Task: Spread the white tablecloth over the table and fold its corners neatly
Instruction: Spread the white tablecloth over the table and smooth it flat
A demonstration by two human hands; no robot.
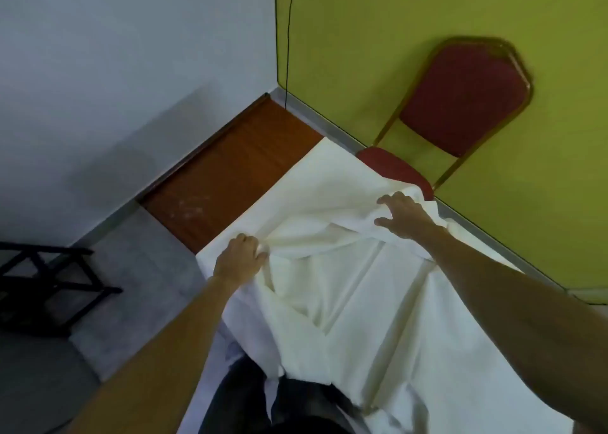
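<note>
The white tablecloth (362, 285) lies creased and partly bunched over the brown wooden table (230, 170), whose far left part is bare. My left hand (240, 259) grips a bunched fold of the cloth near the table's left edge. My right hand (401, 214) holds a raised fold of the cloth at the far right, its fingers curled over the edge. The near part of the cloth hangs down toward my body.
A red padded chair with a gold frame (460, 98) stands against the green wall (394, 38), right behind the table's far right side. A black folding stand (42, 288) sits on the grey floor at the left. A grey wall (131, 55) borders the table's far left.
</note>
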